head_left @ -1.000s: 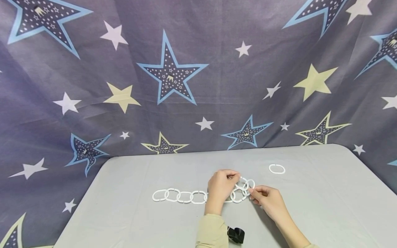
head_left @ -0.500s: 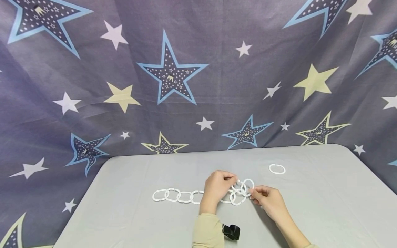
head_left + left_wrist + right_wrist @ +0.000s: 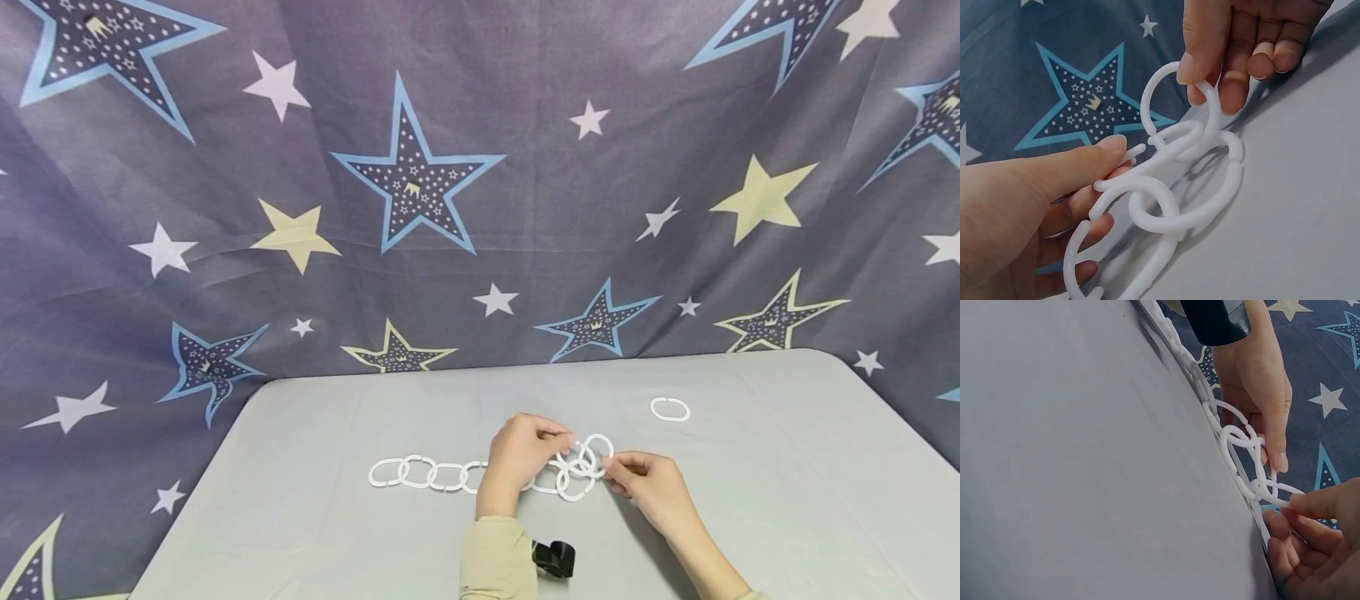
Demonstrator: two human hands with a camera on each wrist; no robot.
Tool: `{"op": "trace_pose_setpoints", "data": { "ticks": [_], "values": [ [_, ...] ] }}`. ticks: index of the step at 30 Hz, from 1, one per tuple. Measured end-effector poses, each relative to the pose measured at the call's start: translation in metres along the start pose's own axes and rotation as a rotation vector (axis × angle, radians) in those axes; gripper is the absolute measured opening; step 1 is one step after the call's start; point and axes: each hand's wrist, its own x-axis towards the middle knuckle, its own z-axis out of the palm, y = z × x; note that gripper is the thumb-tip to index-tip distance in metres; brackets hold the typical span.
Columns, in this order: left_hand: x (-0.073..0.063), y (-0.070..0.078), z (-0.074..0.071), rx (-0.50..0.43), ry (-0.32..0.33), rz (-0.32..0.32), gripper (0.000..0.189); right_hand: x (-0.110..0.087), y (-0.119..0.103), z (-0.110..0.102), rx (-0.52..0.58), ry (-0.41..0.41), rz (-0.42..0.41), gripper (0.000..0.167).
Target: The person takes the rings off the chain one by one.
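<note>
A chain of white plastic oval links (image 3: 447,477) runs across the grey table, each link with a small gap in its side. My left hand (image 3: 517,454) pinches one link (image 3: 1175,150) between thumb and fingers, and its wrist hides part of the chain. At the chain's right end my right hand (image 3: 648,487) pinches a rounder-looking link (image 3: 1147,103) by its edge. These two links pass through each other in the left wrist view. Just below them, more links (image 3: 1222,194) of the chain lie bunched together.
One loose white link (image 3: 670,408) lies on the grey table (image 3: 315,533) behind my right hand. A star-patterned cloth (image 3: 480,208) hangs behind the table's far edge. A black device (image 3: 553,559) is worn at the left wrist.
My left hand has moved a little to the left, drawing its link along, and the bunched links have shifted left. My right hand stays nearly still, with its link tilted slightly left.
</note>
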Motion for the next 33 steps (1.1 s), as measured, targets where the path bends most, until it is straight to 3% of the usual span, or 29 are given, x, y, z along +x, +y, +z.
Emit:
{"op": "trace_pose_setpoints", "data": {
  "ticks": [16,33],
  "values": [
    [-0.0005,0.0034,0.0005,0.053,-0.055,0.029,0.014,-0.0001,-0.002,0.0004,0.067,0.016,0.024,0.02],
    [-0.0002,0.0038,0.0,-0.003,-0.095,0.024,0.02,-0.0015,-0.0075,-0.0037,0.045,0.031,-0.006,0.024]
  ]
}}
